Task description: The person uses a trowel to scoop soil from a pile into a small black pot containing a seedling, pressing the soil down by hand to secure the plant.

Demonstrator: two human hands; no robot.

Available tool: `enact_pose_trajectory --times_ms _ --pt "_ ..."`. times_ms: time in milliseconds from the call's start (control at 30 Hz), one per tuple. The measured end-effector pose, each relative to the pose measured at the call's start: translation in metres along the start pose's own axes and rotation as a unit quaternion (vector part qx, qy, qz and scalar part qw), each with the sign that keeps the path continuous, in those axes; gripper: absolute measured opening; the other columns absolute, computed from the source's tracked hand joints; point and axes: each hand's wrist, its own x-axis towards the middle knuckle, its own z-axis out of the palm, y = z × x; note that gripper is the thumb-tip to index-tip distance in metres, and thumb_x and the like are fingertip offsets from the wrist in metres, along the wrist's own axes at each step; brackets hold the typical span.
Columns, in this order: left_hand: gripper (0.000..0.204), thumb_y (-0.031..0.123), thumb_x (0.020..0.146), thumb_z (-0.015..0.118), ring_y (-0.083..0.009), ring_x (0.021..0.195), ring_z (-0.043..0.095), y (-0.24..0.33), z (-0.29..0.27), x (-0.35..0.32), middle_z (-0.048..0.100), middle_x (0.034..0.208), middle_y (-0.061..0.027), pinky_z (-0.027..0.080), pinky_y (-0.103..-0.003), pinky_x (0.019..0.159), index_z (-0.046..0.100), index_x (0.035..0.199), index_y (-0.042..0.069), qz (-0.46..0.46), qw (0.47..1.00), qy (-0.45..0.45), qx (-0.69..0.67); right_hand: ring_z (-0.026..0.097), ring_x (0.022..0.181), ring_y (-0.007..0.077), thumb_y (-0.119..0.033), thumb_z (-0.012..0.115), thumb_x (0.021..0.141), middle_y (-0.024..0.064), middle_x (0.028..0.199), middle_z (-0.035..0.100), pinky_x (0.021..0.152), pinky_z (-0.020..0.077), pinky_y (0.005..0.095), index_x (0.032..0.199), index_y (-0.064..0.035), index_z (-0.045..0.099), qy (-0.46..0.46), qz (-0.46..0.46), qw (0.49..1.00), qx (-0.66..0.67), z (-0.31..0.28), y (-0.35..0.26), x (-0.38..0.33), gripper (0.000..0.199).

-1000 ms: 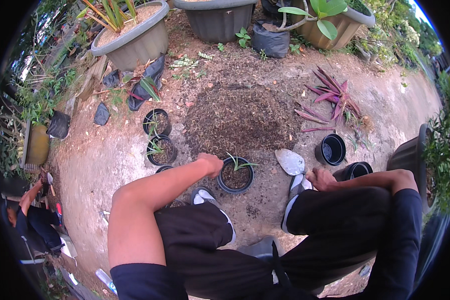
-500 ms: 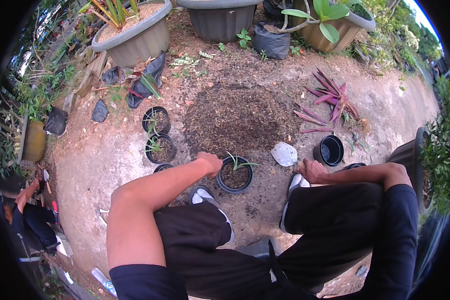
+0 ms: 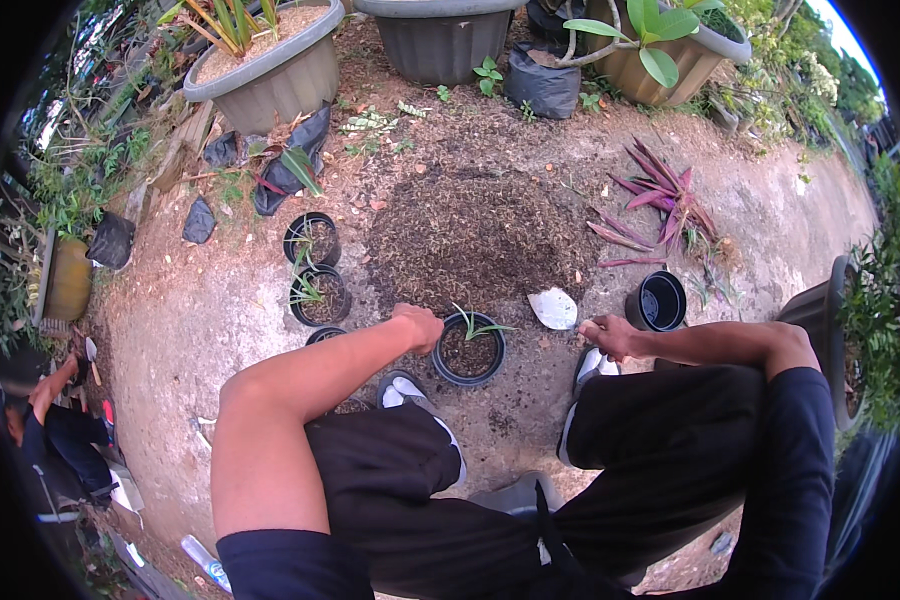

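My left hand [image 3: 418, 328] is closed on the left rim of a small black plant pot [image 3: 469, 378]. Dark soil fills much of that pot, and a small green striped-leaf plant [image 3: 472, 324] stands in it. In my right hand [image 3: 611, 337] is the handle of a trowel, fingers wrapped round it. The trowel's pale, soil-smudged blade [image 3: 553, 309] points left, at the lower right edge of a spread heap of dark soil [image 3: 475, 235]. An unplanted black pot [image 3: 658, 301] stands just beyond my right hand.
Two potted seedlings [image 3: 320, 296] stand left of the soil. Uprooted purple-leaved plants [image 3: 670, 198] lie at the right. Large grey planters [image 3: 435, 48] line the back, near a black plastic grow bag [image 3: 542, 84]. Another person [image 3: 55, 425] works at the far left.
My right hand has shifted slightly left with the trowel, and the blade has turned toward the soil heap. My left hand stays at the pot's rim.
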Motion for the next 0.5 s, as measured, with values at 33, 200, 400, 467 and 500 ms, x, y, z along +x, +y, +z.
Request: enact_pose_trajectory --times_ms 33,200,400,467,500 --pt "0.040 0.010 0.078 0.067 -0.0281 0.114 0.066 -0.001 0.001 0.001 0.068 0.122 -0.0109 0.054 -0.044 0.090 0.070 0.118 0.011 0.000 1.000 0.003 -0.003 0.069 0.067 0.0318 -0.051 0.053 0.096 0.0230 0.082 0.067 0.063 0.0538 0.0457 0.104 0.0035 0.060 0.021 -0.014 0.999 -0.033 0.002 -0.003 0.002 0.055" --pt "0.038 0.011 0.082 0.064 -0.0287 0.114 0.065 0.000 0.001 -0.002 0.068 0.122 -0.0113 0.054 -0.045 0.091 0.070 0.119 0.011 0.009 1.000 0.014 -0.007 0.067 0.091 0.0430 -0.054 0.051 0.096 0.0273 0.091 0.068 0.079 0.0518 0.0509 0.111 0.0000 0.061 0.126 -0.063 0.974 -0.176 0.013 0.008 0.016 0.057" --pt "0.037 0.012 0.083 0.063 -0.0295 0.115 0.065 0.001 0.004 0.001 0.068 0.123 -0.0116 0.054 -0.046 0.091 0.069 0.120 0.011 -0.007 1.000 0.012 -0.009 0.065 0.098 0.0448 -0.056 0.050 0.095 0.0284 0.096 0.068 0.084 0.0502 0.0516 0.112 0.0011 0.062 0.111 -0.078 0.978 -0.161 0.007 0.012 0.013 0.061" --pt "0.037 0.012 0.082 0.064 -0.0299 0.115 0.065 -0.001 0.007 0.004 0.068 0.123 -0.0119 0.054 -0.046 0.091 0.069 0.119 0.010 -0.004 1.000 0.013 -0.012 0.064 0.099 0.0450 -0.057 0.049 0.095 0.0291 0.099 0.067 0.084 0.0500 0.0517 0.111 0.0017 0.062 0.095 -0.092 0.979 -0.156 0.001 0.013 0.009 0.062" --pt "0.037 0.013 0.082 0.064 -0.0301 0.115 0.065 -0.003 0.009 0.005 0.068 0.123 -0.0120 0.054 -0.045 0.091 0.069 0.119 0.010 -0.003 1.000 0.014 -0.013 0.065 0.098 0.0450 -0.057 0.050 0.095 0.0289 0.099 0.067 0.083 0.0502 0.0514 0.112 0.0015 0.062 0.090 -0.095 0.979 -0.159 -0.003 0.015 0.006 0.062"
